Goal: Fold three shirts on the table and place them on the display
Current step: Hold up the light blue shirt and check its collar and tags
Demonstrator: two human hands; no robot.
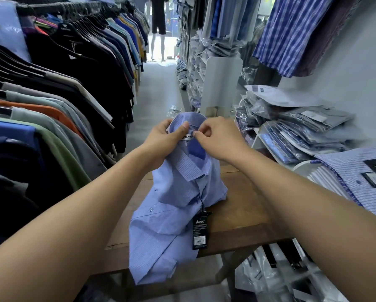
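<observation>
Collar (188, 168) of the light-blue checked shirt (171, 216) is half hidden under your left hand (164, 139) and right hand (218, 138), both pinching it; hem overhangs the brown wooden surface (239, 216).

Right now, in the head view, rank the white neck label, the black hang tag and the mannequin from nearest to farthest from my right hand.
From the right hand:
1. White neck label, just left of it inside the shirt collar.
2. Black hang tag, lower, at the table's near edge.
3. Mannequin, far off at the aisle's end.
</observation>
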